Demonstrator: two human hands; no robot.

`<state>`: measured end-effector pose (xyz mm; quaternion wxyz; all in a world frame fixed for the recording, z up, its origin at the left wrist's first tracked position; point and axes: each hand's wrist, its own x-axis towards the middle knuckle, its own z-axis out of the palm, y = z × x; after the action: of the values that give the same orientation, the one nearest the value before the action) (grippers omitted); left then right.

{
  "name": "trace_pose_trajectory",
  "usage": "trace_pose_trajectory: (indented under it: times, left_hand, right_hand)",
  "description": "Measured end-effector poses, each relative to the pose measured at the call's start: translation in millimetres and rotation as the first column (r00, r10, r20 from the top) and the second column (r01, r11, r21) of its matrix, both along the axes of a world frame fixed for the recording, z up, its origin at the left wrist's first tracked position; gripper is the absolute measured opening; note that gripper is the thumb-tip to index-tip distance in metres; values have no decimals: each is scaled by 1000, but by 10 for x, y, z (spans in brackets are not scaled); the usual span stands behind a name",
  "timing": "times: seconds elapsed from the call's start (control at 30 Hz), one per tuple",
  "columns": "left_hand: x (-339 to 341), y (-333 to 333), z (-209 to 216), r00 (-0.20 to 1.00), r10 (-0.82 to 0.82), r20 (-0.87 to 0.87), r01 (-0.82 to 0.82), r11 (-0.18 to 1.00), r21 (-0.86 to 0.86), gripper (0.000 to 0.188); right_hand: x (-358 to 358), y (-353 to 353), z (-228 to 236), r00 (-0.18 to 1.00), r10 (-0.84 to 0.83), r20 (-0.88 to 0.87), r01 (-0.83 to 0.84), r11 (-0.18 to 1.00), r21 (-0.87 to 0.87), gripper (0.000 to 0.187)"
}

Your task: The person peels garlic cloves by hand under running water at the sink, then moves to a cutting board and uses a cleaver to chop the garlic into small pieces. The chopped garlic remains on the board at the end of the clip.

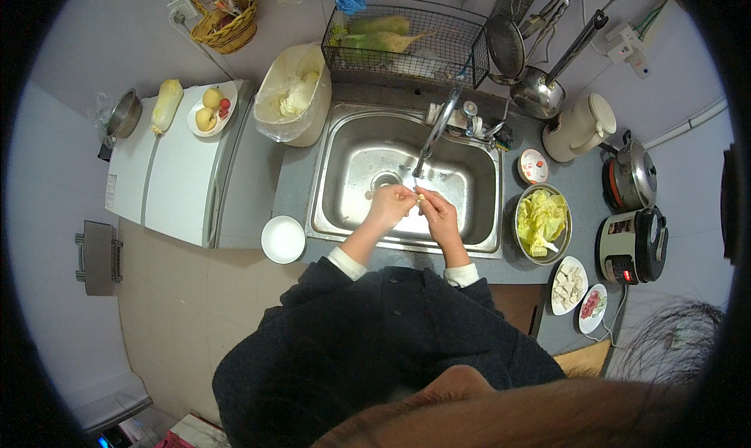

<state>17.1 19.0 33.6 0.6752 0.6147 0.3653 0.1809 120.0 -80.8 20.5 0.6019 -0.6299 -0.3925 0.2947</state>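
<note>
Over the near part of the steel sink (pixel 489 190), my left hand (pixel 389 207) and my right hand (pixel 440 216) meet fingertip to fingertip, just below the faucet (pixel 436 135). Both are closed in a pinch. A small pale piece (pixel 420 198), perhaps a garlic clove, shows at the right fingertips; its kind is too small to be sure of. What the left fingers pinch is hidden. The sink drain (pixel 386 180) lies just beyond my left hand.
Right of the sink stand a bowl of torn cabbage leaves (pixel 541 221), a plate of white pieces (pixel 569 286), a plate of red bits (pixel 593 308), a rice cooker (pixel 632 245) and a kettle (pixel 580 127). Leftward are a white bowl (pixel 283 239) and a lined bin (pixel 271 77).
</note>
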Motion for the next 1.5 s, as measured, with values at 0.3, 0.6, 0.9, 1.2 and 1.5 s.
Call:
trace_pose_trajectory:
  times: [0.3, 0.6, 0.9, 1.2, 1.5]
  left_hand:
    - [-14, -10, -2, 995, 29, 99, 8, 934, -357, 9]
    - [23, 33, -102, 985, 170, -6, -169, 976, -139, 16]
    - [19, -18, 51, 1000, -15, -25, 25, 883, 468, 17]
    - [-6, 18, 125, 992, -60, -109, 110, 830, 547, 15]
    - [14, 11, 46, 1000, -7, 13, 6, 999, 38, 13]
  right_hand:
    - [105, -11, -205, 764, 23, -645, 26, 997, 67, 27]
    - [100, -5, -187, 750, 12, -662, 61, 994, 87, 30]
    - [108, -21, 21, 957, -57, 283, 35, 996, 80, 15]
    - [79, -23, 198, 747, -32, 665, -6, 998, 55, 15]
    - [42, -3, 91, 956, -53, 289, 31, 996, 80, 17]
